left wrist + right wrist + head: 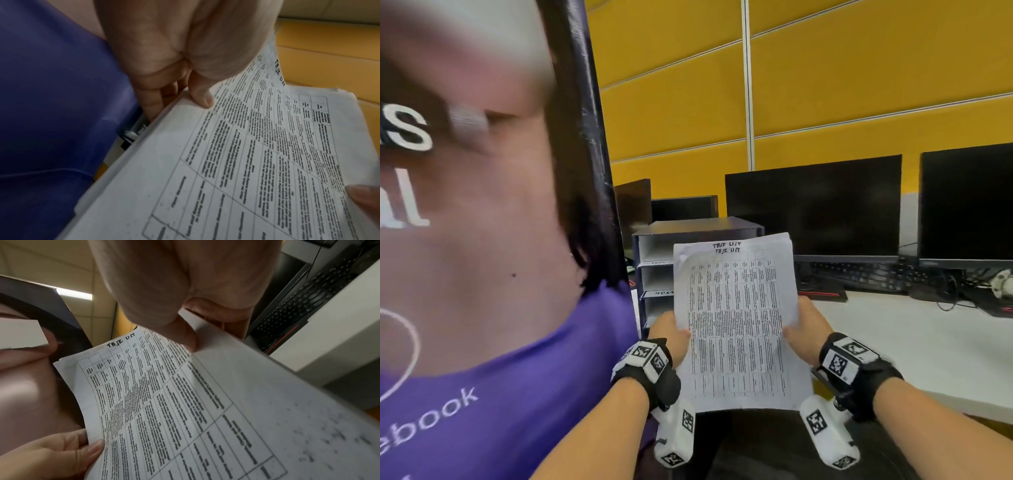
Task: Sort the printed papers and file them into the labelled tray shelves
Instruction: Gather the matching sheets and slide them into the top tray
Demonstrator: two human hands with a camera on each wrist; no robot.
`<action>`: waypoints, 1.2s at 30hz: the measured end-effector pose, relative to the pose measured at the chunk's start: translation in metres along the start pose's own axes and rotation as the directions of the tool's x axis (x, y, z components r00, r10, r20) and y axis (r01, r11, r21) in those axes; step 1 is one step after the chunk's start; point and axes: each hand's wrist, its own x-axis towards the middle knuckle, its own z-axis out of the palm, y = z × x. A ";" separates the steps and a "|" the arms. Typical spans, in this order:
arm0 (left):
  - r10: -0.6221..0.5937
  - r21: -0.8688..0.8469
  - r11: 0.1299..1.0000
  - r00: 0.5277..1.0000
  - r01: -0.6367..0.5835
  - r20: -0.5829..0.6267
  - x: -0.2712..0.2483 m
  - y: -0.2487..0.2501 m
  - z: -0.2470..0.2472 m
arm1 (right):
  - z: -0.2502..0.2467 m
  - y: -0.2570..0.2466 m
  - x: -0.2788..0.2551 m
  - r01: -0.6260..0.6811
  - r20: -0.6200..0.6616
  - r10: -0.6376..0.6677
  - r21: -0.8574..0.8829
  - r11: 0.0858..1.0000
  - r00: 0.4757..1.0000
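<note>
Paper, thin and floppy: you held the printed papers [736, 325] (headed "Task List") upright just near of the tray shelves [654, 246]; your left hand [671, 337] and right hand [803, 329] each pinched a side edge; I judged them light, crease-prone, best gripped mid-edge.

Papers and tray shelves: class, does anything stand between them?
Nothing visible does. Both hands, left and right, hold the papers upright right in front of the tray shelves. The papers hide part of the shelf openings, so those parts cannot be checked.
</note>
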 end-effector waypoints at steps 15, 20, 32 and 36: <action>-0.036 -0.072 0.997 0.999 0.036 -0.006 -0.010 -0.062 -0.021 | 0.033 -0.018 -0.014 -0.038 0.282 0.082 -0.161 0.986 0.956; 0.069 -0.092 0.994 0.997 -0.065 0.039 -0.012 -0.063 -0.032 | 0.027 -0.026 -0.017 -0.047 0.273 0.075 -0.106 0.993 0.959; 0.285 -0.274 0.929 0.954 -0.251 0.092 -0.026 -0.052 -0.070 | 0.013 -0.031 -0.007 -0.020 0.306 0.046 -0.086 0.996 0.951; 0.262 -0.348 0.911 0.962 -0.222 0.071 -0.027 -0.045 -0.078 | 0.013 -0.018 0.009 0.035 0.259 -0.015 -0.069 0.997 0.966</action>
